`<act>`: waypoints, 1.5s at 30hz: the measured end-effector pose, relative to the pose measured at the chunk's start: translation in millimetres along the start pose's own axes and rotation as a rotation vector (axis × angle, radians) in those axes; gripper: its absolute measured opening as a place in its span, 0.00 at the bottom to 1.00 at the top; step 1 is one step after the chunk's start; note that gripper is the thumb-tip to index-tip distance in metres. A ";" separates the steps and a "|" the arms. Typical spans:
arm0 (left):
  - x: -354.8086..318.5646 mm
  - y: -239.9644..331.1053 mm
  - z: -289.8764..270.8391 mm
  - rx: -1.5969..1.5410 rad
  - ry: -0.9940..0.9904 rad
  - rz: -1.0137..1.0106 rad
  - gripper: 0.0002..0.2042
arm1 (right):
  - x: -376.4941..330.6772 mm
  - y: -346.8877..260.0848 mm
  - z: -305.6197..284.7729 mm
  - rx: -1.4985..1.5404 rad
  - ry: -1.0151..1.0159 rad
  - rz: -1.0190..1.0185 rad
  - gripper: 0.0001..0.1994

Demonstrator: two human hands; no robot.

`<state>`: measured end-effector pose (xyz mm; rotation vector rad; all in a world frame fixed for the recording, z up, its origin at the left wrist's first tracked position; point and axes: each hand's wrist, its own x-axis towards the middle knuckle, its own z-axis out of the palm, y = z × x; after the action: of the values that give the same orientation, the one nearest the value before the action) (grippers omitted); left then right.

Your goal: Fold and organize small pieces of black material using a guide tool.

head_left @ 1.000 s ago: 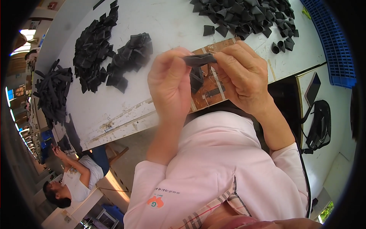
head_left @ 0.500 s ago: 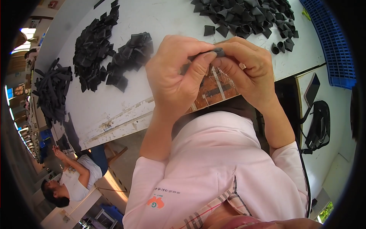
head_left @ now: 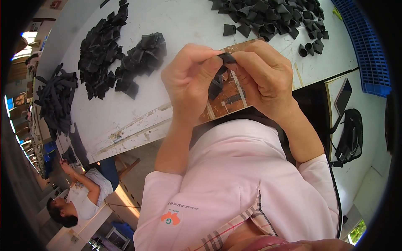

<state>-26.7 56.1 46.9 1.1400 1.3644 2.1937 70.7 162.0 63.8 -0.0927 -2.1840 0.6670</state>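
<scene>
While both hands (head_left: 228, 79) pinch a black strip (head_left: 217, 81), black piles (head_left: 121, 62) lie beyond

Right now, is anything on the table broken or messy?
The white table has a scuffed front edge with worn, chipped paint. A few black pieces lie apart from the big pile. Both hands, left hand and right hand, pinch one black piece. It looks whole.
</scene>
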 end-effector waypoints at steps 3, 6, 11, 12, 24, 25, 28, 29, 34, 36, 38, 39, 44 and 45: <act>0.2 1.8 -2.5 0.082 -0.012 -0.048 0.05 | -1.1 -1.3 -1.4 -0.101 0.003 -0.040 0.08; -11.1 -1.7 -5.8 0.184 0.159 -0.120 0.05 | 10.8 -2.4 -18.8 -0.108 -0.130 0.047 0.06; -40.7 -36.4 -31.0 0.692 0.123 -0.413 0.12 | 10.1 50.1 -18.2 0.492 0.131 0.526 0.18; -44.9 -40.2 -30.8 0.696 0.133 -0.421 0.12 | 0.3 43.2 -10.0 0.500 0.120 0.529 0.18; -65.5 -55.7 -38.0 0.637 0.160 -0.430 0.03 | -79.6 -6.3 13.9 0.359 -0.230 0.856 0.10; -66.0 -48.6 -34.9 0.332 0.247 -0.573 0.03 | -85.6 -5.4 19.5 0.363 -0.209 0.805 0.14; -71.2 -28.2 -22.4 -0.228 0.228 -0.729 0.03 | -89.6 -11.9 38.1 0.764 -0.003 0.949 0.18; -75.6 -23.2 -18.3 -0.228 0.225 -0.729 0.03 | -88.7 -8.7 37.9 0.846 -0.005 0.980 0.18; -80.2 -4.1 -10.2 -0.611 0.179 -0.807 0.09 | -66.1 -1.9 17.4 1.317 -0.074 1.212 0.12; -70.5 -0.9 -11.9 -0.679 0.149 -0.793 0.10 | -63.5 3.6 13.7 1.247 -0.103 1.103 0.12; -59.8 -0.3 -11.4 -0.780 0.104 -0.884 0.11 | -56.7 1.2 6.6 1.312 -0.109 1.085 0.14; -57.0 -0.4 -9.8 -0.760 0.072 -0.882 0.11 | -55.7 0.8 4.2 1.323 -0.148 1.085 0.15; -51.9 0.8 -6.4 -0.667 0.033 -0.852 0.08 | -53.8 1.4 -1.3 1.329 -0.188 1.065 0.17; -52.2 1.5 -5.7 -0.617 0.023 -0.847 0.06 | -53.4 1.2 -2.0 1.326 -0.196 1.071 0.17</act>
<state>2.1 19.4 22.8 0.2288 0.8249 1.7562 106.8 148.7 26.7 -0.5021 -1.2813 2.6161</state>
